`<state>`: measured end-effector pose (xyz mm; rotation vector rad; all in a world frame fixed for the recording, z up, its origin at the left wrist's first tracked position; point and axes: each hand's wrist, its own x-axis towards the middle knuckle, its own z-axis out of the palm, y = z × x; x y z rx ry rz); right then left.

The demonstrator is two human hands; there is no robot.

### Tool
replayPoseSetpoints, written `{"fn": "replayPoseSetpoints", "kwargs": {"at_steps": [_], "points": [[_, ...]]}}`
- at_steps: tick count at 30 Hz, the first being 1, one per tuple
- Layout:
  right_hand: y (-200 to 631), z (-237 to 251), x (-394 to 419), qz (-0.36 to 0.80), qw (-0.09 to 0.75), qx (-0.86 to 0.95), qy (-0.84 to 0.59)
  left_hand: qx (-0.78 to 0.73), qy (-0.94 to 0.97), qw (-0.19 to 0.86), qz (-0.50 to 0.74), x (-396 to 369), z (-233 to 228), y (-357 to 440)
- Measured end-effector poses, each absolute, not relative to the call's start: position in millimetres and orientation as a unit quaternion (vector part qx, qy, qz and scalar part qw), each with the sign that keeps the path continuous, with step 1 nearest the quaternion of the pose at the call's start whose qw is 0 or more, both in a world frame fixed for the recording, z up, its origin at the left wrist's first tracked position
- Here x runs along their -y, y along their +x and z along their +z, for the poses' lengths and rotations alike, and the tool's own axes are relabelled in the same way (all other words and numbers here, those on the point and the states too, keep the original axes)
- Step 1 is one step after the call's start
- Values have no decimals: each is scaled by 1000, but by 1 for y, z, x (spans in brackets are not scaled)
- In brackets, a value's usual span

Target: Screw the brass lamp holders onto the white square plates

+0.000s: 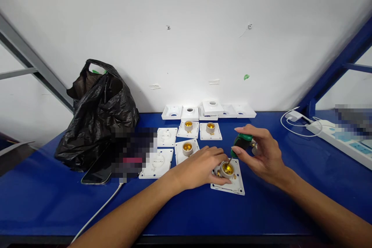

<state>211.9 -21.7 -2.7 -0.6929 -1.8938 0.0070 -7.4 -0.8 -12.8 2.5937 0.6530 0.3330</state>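
My right hand [261, 155] grips a green and black screwdriver [243, 142]. The screwdriver's shaft slants down to the left, its tip inside the brass-lined lamp socket [227, 169]. That socket sits on a square white base plate [236, 186] lying on the table. With my left hand [205, 166] I hold the socket, thumb and fingers around its left side. Just left of that hand is another base plate with a socket [187, 148], partly covered by my hand. A small metallic piece [254, 147] shows behind my right fingers, too hidden to make out.
Two more base plates with sockets [188, 126] lie farther back, and bare plates [157, 164] to the left. White covers [190, 113] line the wall. A black plastic bag [99, 112] and a phone [97, 170] are left, a power strip [343, 139] right, on the blue table [180, 217].
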Motion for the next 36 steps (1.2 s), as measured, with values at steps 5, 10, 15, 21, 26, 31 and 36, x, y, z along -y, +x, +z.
{"fn": "replayPoseSetpoints", "kwargs": {"at_steps": [5, 10, 15, 21, 26, 31, 36], "points": [[213, 1, 24, 18, 504, 812, -292, -233, 939, 220, 122, 0, -14, -7], [213, -4, 26, 54, 508, 804, -304, -236, 940, 216, 121, 0, -13, -6], [214, -9, 24, 70, 520, 795, -305, -239, 940, 212, 119, 2, -11, -6], [216, -8, 23, 81, 517, 796, -305, -239, 940, 212, 125, 2, -10, -6], [218, -8, 23, 96, 520, 794, -299, -238, 943, 199, 124, 1, -12, -6], [220, -11, 23, 108, 523, 793, -292, -233, 943, 198, 129, 1, -13, -6], [219, -8, 24, 108, 521, 792, -299, -233, 945, 193, 127, 1, -14, -7]]}}
